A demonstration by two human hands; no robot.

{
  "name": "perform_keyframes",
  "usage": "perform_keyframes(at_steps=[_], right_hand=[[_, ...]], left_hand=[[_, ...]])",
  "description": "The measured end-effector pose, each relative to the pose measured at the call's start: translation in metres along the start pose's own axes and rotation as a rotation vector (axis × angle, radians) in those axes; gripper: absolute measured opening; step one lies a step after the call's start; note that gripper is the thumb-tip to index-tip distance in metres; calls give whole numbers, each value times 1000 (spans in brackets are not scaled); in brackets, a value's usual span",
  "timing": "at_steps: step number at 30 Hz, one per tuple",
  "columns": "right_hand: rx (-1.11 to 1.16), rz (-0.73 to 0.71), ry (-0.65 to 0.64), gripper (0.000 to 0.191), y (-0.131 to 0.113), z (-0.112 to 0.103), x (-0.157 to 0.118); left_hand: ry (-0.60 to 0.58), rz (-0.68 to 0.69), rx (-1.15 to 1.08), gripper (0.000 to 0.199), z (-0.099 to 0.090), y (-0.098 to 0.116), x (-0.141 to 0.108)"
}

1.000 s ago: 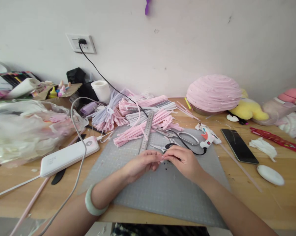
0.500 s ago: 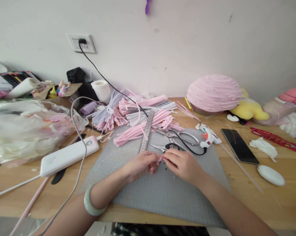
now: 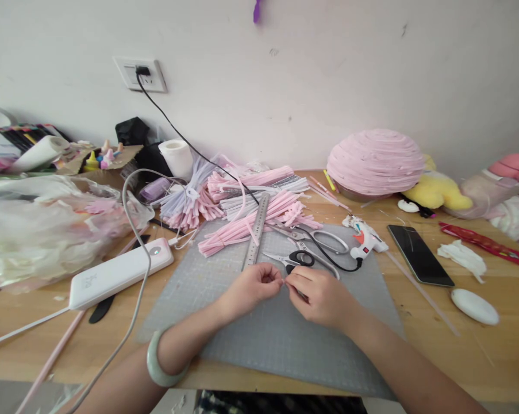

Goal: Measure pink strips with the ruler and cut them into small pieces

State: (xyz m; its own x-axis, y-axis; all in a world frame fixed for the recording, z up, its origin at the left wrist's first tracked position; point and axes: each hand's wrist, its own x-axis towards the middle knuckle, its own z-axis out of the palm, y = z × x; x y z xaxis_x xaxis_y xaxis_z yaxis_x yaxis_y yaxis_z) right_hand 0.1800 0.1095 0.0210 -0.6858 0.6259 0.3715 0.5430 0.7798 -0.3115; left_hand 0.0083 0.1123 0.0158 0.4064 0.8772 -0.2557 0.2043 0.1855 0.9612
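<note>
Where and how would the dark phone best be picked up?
Probably by its two long edges near the middle, from above with the nearer right hand. The phone lies flat, slim and narrow enough to span, with the crumpled white tissue beside it.

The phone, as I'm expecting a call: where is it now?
In the head view, the phone lies on the right side of the table, between the glue gun and the crumpled tissue.

Over one grey gridded cutting mat (image 3: 280,356) are two bare hands (image 3: 257,290) (image 3: 328,299) and one tiny pale piece (image 3: 285,281); on it, one steel ruler (image 3: 257,233) and two metal scissors (image 3: 339,248) (image 3: 280,257). Right of it lie one black rectangular phone (image 3: 419,255) and one white oval object (image 3: 475,306); left, one white power bank (image 3: 116,275).
</note>
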Motion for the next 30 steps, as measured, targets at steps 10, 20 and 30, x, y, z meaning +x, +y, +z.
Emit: perform_keyframes(at_steps=[10, 20, 30], right_hand=[[719, 541, -144, 23, 1, 3, 7], [1252, 869, -267, 17, 0, 1, 12], [248, 179, -97, 14, -3, -4, 4]], left_hand=[[15, 289, 490, 7, -1, 7, -9], [25, 470, 653, 9, -9, 9, -13], [-52, -13, 17, 17, -6, 1, 0]])
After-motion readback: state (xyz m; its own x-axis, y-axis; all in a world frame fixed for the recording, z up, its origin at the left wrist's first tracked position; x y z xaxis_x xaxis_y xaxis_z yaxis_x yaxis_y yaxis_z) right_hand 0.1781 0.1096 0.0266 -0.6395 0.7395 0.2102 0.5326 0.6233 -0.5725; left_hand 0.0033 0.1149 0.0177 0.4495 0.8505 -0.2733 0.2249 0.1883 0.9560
